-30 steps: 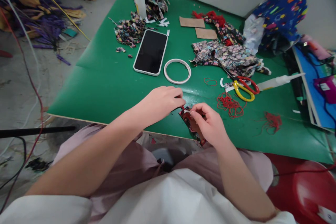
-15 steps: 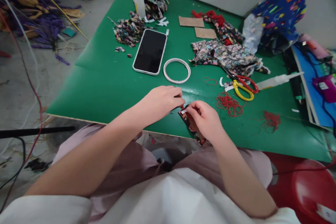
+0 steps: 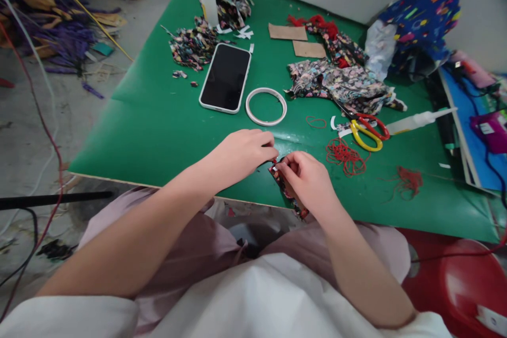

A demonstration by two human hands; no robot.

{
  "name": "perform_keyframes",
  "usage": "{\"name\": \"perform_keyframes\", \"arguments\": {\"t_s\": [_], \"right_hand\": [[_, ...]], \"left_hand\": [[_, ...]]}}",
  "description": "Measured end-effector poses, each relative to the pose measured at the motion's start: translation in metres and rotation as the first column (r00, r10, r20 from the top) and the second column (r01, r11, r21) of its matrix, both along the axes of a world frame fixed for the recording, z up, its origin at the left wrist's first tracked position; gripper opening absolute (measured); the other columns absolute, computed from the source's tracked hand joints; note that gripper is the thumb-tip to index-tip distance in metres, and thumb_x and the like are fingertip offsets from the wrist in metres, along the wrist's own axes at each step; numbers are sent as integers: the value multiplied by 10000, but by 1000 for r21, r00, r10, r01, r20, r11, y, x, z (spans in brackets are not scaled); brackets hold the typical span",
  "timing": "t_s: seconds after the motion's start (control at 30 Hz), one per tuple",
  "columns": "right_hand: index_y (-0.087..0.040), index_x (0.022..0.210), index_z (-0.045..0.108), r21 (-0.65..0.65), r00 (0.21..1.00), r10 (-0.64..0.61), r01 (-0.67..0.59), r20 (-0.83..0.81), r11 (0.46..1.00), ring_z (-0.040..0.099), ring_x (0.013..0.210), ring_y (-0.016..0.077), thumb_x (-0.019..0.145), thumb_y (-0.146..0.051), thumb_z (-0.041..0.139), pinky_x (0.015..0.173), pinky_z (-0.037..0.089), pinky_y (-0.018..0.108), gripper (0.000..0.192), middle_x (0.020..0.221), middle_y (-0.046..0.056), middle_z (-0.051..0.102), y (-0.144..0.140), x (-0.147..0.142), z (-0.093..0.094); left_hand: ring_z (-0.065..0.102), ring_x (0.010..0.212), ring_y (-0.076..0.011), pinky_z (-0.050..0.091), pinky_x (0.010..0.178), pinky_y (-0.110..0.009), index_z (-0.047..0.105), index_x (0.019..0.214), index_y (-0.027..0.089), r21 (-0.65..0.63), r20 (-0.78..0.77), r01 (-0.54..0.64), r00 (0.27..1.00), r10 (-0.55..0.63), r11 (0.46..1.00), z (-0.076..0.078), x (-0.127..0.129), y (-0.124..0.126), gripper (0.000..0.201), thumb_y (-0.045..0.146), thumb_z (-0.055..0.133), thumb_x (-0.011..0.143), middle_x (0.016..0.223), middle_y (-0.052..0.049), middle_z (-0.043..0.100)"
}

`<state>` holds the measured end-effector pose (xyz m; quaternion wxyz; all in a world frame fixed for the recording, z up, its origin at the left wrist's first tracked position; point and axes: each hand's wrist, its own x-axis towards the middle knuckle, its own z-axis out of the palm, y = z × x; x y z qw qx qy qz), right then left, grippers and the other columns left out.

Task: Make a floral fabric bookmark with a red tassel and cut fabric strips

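A narrow floral fabric strip (image 3: 300, 209), dark with red and backed with something brown, hangs slightly over the table's front edge. My right hand (image 3: 309, 177) is closed on its upper part, thumb and forefinger pinching where a small white piece of tape (image 3: 274, 168) shows. At the strip's top end, my left hand (image 3: 249, 153) has its fingers pinched together beside a bit of red; its fingertips are partly hidden. Beyond my hands lies a roll of white tape (image 3: 266, 123), with a phone (image 3: 225, 78) to its left. Red thread (image 3: 345, 158) lies loosely coiled to the right.
Scissors (image 3: 366, 134) and a glue bottle (image 3: 412, 123) lie at the right. Another bottle (image 3: 208, 0) stands by floral scraps (image 3: 193, 45) at back left. Floral fabric (image 3: 344, 84) and brown cards (image 3: 288, 32) are farther back. A red stool (image 3: 471, 280) is below right.
My right thumb and fingers have shifted slightly over the white tape piece, so less of it shows. My left hand stays almost still.
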<state>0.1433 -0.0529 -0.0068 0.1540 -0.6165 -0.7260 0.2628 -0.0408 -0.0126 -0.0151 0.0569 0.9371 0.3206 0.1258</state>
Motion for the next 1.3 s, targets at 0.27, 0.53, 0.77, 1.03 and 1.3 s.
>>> {"name": "perform_keyframes", "arguments": {"t_s": [0.27, 0.53, 0.77, 1.03, 1.3], "right_hand": [[-202, 692, 504, -33, 999, 12, -13, -34, 999, 502, 576, 111, 829, -286, 560, 548, 311, 226, 170, 620, -36, 559, -2, 0, 3], [-205, 659, 482, -55, 999, 31, -33, -36, 998, 520, 556, 112, 813, -275, 573, 538, 310, 228, 192, 614, -34, 585, 2, -1, 5], [-204, 666, 479, -49, 999, 40, -41, -30, 998, 508, 540, 103, 807, -258, 580, 540, 312, 224, 181, 611, -37, 584, 3, 0, 6], [-201, 669, 493, -62, 999, 44, -43, 4, 997, 502, 536, 103, 800, -253, 579, 549, 310, 226, 165, 597, -37, 586, 5, -1, 9], [-201, 687, 520, -95, 995, 73, -66, 71, 993, 503, 517, 103, 806, -263, 581, 519, 297, 224, 147, 578, -36, 576, 10, -2, 14]], "left_hand": [[559, 787, -172, 432, 696, -289, 638, 914, 204, 12, -7, -5, 1000, 5, 1000, 1, 0, 0, 193, 185, 448, 885, 923, -35, 596], [562, 768, -180, 429, 671, -297, 644, 916, 187, 47, -57, 1, 998, 2, 999, 5, 2, -2, 193, 179, 456, 878, 894, -46, 605], [563, 761, -175, 433, 672, -294, 642, 911, 179, 74, -58, 3, 998, 1, 997, 5, 3, -2, 188, 166, 457, 877, 901, -53, 605], [564, 758, -163, 423, 672, -281, 641, 904, 184, 91, -33, 14, 999, -11, 996, 2, 1, 1, 205, 151, 440, 880, 905, -53, 605], [565, 789, -172, 423, 682, -282, 626, 925, 188, 72, -33, 23, 999, -21, 997, 1, 1, 1, 191, 147, 447, 875, 922, -54, 597]]}}
